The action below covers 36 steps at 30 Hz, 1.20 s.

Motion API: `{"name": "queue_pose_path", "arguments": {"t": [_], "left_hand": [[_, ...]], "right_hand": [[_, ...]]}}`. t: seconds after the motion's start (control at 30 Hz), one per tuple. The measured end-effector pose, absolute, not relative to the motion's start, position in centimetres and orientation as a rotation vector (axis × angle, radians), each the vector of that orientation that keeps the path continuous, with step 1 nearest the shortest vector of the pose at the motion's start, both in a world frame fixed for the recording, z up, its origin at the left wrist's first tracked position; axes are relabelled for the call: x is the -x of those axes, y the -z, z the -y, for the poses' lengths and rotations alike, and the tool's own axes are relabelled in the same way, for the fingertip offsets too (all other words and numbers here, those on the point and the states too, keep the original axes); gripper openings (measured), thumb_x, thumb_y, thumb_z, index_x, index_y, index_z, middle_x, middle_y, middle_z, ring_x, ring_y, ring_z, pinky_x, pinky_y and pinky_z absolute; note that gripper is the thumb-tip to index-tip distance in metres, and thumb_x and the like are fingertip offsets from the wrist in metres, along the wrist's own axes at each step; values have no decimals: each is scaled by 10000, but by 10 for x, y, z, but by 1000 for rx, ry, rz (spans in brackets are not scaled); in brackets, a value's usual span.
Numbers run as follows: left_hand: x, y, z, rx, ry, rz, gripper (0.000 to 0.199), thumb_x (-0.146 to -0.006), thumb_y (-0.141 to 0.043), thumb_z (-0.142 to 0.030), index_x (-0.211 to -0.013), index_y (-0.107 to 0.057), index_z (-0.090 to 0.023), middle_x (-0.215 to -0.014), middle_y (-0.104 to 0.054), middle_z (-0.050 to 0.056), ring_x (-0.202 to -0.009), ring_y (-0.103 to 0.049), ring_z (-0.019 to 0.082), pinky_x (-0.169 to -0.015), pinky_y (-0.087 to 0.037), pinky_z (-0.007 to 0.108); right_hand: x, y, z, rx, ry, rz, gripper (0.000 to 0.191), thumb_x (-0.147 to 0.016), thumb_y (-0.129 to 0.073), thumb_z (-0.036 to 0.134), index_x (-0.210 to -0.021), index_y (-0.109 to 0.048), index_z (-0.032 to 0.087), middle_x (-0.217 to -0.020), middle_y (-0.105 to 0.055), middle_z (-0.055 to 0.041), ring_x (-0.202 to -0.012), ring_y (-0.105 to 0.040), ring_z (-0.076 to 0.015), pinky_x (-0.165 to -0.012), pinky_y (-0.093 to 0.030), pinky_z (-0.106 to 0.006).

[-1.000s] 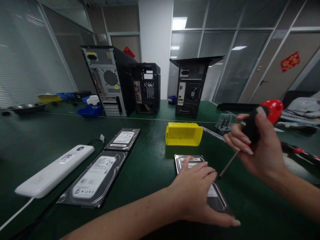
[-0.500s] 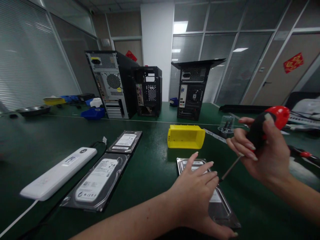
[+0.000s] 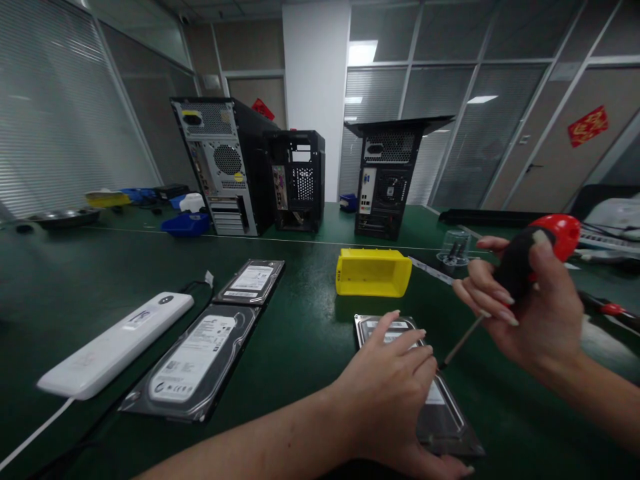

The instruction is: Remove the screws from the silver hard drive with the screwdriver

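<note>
My left hand (image 3: 387, 390) lies over a hard drive (image 3: 447, 430) on the green table. Its fingers are spread across the label and its thumb reaches toward the near edge. Much of the drive is hidden beneath it. In my right hand (image 3: 543, 320) is a screwdriver (image 3: 515, 263) with a bulky black and red handle. The thin shaft slants down and left, its tip at the drive's right edge beside my left fingertips. Whether the tip sits in a screw I cannot tell. Just beyond the drive, a yellow bin (image 3: 373, 273) faces me with its open side.
Two more hard drives (image 3: 195, 360) lie end to end at left, beside a white power strip (image 3: 117, 343) with cables. Several computer cases (image 3: 255, 167) stand at the back. A clear cup (image 3: 455, 248) and a red-and-black handled tool (image 3: 610, 309) are on the right.
Both hands stay in nearly the same place. The screwdriver still points at the drive's right edge, with only a very slight shift.
</note>
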<state>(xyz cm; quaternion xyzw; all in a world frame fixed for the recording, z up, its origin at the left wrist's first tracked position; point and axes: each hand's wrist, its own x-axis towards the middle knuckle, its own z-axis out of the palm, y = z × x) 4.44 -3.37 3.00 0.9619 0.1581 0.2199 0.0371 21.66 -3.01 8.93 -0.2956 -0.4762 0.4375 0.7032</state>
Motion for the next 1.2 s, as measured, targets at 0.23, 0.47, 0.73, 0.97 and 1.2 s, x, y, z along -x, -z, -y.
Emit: {"name": "queue_pose_path", "arguments": {"t": [0.23, 0.47, 0.73, 0.97, 1.2], "left_hand": [[-46, -29, 34, -2983, -662, -514, 794, -649, -623, -615, -1201, -525, -52, -1190, -621, 141, -1239, -432, 284, -1142, -13, 409], [-44, -30, 36, -3011, -668, -516, 746, -667, -595, -625, -1170, -560, -74, -1141, -647, 122, -1197, -470, 283, -1145, -27, 386], [-45, -28, 36, -3061, -638, -437, 576, -743, -529, -565, -1071, -600, -96, -1125, -654, 128, -1216, -459, 268, -1134, -71, 383], [-36, -36, 37, -2918, -518, -416, 721, -721, -631, -534, -1304, -433, -158, -1365, -482, 94, -1334, -305, 265, -1124, -65, 451], [-36, -28, 35, -2853, -438, -396, 807, -729, -621, -520, -1375, -328, -136, -1448, -353, 115, -1378, -185, 276, -1121, -34, 475]], "right_hand": [[-216, -89, 30, 662, -986, 1049, 281, -825, -475, 470, -833, -571, 206, -430, -307, 86, -287, -188, -19, -419, -177, -248], [-215, -87, 29, 657, -971, 1068, 292, -829, -463, 482, -828, -570, 210, -421, -306, 89, -275, -188, -20, -411, -171, -252], [-215, -87, 30, 654, -980, 1060, 291, -816, -490, 488, -832, -559, 205, -419, -317, 90, -276, -217, -11, -418, -181, -250], [-214, -89, 31, 663, -1004, 1105, 207, -823, -485, 394, -833, -563, 203, -435, -319, 81, -299, -247, -20, -417, -211, -245], [-216, -91, 31, 665, -1036, 1260, 170, -786, -503, 301, -904, -572, 200, -535, -411, 38, -395, -367, -71, -474, -303, -264]]}}
